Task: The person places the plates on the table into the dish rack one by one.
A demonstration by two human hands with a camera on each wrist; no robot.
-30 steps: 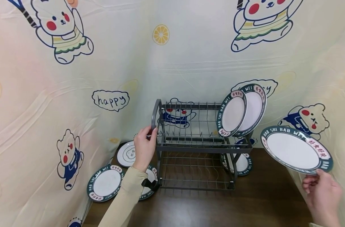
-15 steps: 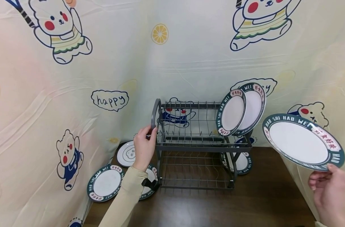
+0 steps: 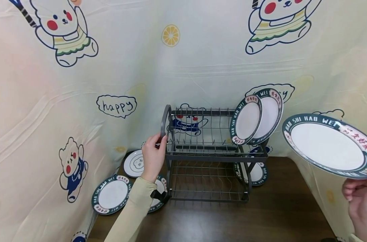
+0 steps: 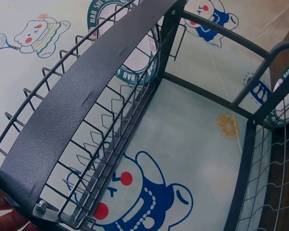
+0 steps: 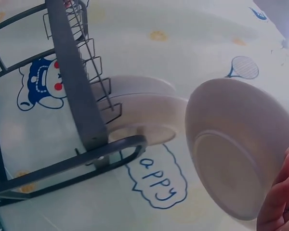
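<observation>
My left hand (image 3: 154, 156) grips the left end of a dark two-tier dish rack (image 3: 216, 158), thumb and fingers round its side frame. At the right edge of the head view, my right hand (image 3: 363, 201) pinches the rim of a white plate (image 3: 328, 146) with a green lettered border, held tilted in the air right of the rack. Its plain underside shows in the right wrist view, with the fingers (image 5: 284, 192) at its edge. Two similar plates stand upright in the rack's upper tier at its right end, the front plate (image 3: 246, 121) overlapping the rear plate (image 3: 271, 117).
Left of the rack lie a bordered plate (image 3: 112, 195), an upside-down plate (image 3: 134, 164) and another plate (image 3: 159, 193) partly behind my left forearm. Another plate (image 3: 257, 173) is at the lower tier's right end. A printed cloth (image 3: 201, 67) hangs behind the brown table (image 3: 213, 222).
My right hand has moved rightward with its plate, which has risen and come closer to the camera. The left hand and the rack have stayed in place.
</observation>
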